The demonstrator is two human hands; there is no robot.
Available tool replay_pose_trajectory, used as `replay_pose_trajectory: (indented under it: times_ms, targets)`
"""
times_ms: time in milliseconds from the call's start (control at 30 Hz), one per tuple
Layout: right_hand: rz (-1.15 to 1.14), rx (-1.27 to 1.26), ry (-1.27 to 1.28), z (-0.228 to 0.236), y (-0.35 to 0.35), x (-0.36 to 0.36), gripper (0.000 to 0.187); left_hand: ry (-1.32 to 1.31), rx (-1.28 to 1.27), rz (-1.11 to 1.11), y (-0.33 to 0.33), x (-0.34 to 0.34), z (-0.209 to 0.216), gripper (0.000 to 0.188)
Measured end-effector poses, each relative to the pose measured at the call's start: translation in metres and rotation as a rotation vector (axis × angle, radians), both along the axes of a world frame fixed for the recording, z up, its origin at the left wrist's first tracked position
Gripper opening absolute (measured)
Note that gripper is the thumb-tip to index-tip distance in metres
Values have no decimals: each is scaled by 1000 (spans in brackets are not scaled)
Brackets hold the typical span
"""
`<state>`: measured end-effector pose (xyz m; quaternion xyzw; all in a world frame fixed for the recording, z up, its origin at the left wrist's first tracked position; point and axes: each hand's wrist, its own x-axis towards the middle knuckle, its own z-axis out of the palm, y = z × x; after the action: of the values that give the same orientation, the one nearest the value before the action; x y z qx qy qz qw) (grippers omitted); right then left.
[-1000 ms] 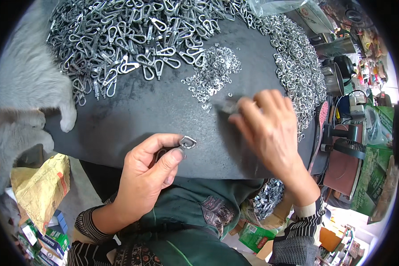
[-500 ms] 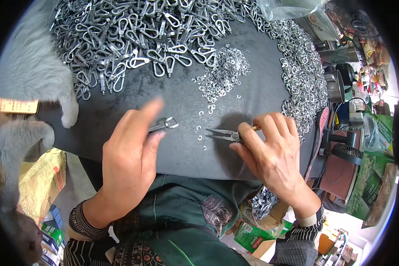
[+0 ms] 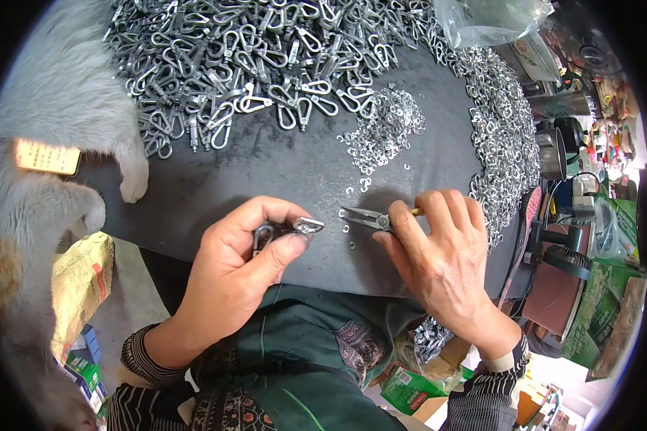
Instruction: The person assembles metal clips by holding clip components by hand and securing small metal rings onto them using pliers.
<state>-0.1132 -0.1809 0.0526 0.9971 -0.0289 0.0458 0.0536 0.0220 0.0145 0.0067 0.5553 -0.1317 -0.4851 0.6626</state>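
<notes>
While the left hand (image 3: 244, 258) pinches a metal clasp (image 3: 309, 225) between thumb and curled forefinger above the near part of a dark tabletop (image 3: 280, 172), the right hand (image 3: 442, 262) is wrapped around a pair of pliers (image 3: 375, 218), its jaws slightly parted and its tips at a small open ring (image 3: 341, 213); whether metal meets metal there, the view cannot settle. The danger, by this reading, lies in scale: a ring so slight could skid on the smooth surface if the tips come down off-centre, or twist askew and spring free if squeezed too hard at one edge. Loose rings (image 3: 351, 245) just beside it might be nudged away by the same stroke, or caught up with it. The clasp's narrow end protrudes from the fingertips, so a weak pinch could let it roll, and pliers brought too close could nip the thumb. Farther off, a ring pile (image 3: 392, 118) and a clasp heap (image 3: 259, 57) lie loose, liable to spill into one another if jostled. At left, a grey cat (image 3: 72, 86) rests a paw (image 3: 134, 187) on the tabletop; a sudden swipe could scatter the nearest clasps.
</notes>
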Motion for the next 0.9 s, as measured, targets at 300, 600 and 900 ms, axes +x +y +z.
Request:
replay_pose_trajectory:
  times_ms: [300, 600, 900]
  targets:
    - [-60, 63, 46, 12, -1, -5, 35, 30, -38, -21, 3, 1, 1, 17]
    - [-30, -18, 56, -2, -2, -5, 36, 45, 35, -26, 22, -10, 4, 14]
    - [31, -64, 97, 0, -3, 3, 34, 5, -20, -351, 38, -29, -9, 16]
